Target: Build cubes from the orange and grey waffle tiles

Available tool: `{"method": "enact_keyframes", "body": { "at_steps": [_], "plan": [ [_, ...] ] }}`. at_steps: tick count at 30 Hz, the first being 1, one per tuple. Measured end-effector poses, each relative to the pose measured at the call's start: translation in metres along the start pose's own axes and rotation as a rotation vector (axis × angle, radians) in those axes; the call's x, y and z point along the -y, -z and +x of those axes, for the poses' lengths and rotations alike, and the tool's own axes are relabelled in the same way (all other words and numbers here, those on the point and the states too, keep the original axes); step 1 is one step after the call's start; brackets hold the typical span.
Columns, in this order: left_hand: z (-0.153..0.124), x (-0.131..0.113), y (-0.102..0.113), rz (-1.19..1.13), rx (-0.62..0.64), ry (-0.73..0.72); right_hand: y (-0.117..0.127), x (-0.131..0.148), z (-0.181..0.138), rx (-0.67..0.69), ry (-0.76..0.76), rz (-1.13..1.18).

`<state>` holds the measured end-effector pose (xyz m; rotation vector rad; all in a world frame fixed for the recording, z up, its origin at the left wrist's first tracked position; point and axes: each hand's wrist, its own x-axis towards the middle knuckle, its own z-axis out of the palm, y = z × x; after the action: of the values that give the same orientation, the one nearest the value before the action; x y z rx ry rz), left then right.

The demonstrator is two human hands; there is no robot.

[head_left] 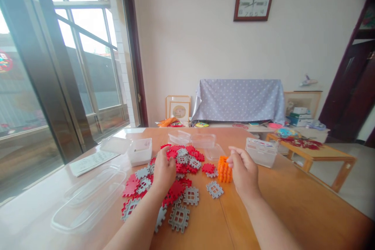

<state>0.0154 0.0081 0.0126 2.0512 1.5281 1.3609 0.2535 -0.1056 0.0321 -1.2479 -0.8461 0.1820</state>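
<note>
A heap of red and grey interlocking square tiles (178,179) lies spread on the wooden table (293,203). My left hand (163,172) rests on the heap with its fingers curled down into the red tiles; what it grips, if anything, is hidden. My right hand (242,172) sits just right of a stack of orange tiles (224,168) standing on the table, fingers curled and touching the stack's side. A loose grey tile (215,189) lies in front of the stack.
Clear plastic containers stand around the heap: a long lid (88,199) at the left, a small box (140,150), several at the back (191,139), one at the right (261,151). A paper sheet (90,162) lies by the window. A low bench (319,154) stands right.
</note>
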Motion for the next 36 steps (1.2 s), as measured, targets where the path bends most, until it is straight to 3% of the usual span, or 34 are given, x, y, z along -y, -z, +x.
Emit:
{"method": "enact_keyframes", "body": {
  "at_steps": [5, 9, 13, 18, 26, 29, 36],
  "plan": [
    [-0.02, -0.019, -0.006, 0.034, 0.212, -0.207, 0.007, -0.005, 0.016, -0.131, -0.003, 0.082],
    [-0.028, -0.03, -0.009, 0.102, 0.353, -0.33, 0.019, -0.013, 0.036, -0.156, -0.138, 0.163],
    [-0.03, -0.037, -0.012, 0.162, 0.415, -0.449, 0.029, -0.022, 0.049, -0.236, -0.263, 0.229],
    [-0.03, -0.042, -0.012, 0.241, 0.451, -0.473, 0.028, -0.03, 0.05, -0.266, -0.33, 0.27],
    [-0.017, -0.066, 0.006, 0.345, 0.621, -0.5, 0.025, -0.04, 0.051, -0.333, -0.399, 0.283],
    [-0.009, -0.077, -0.008, 0.324, 0.667, -0.526, 0.027, -0.04, 0.053, -0.357, -0.438, 0.305],
    [-0.003, -0.09, -0.07, 0.24, 0.771, -0.51, 0.03, -0.033, 0.055, -0.36, -0.469, 0.363]
  ]
}}
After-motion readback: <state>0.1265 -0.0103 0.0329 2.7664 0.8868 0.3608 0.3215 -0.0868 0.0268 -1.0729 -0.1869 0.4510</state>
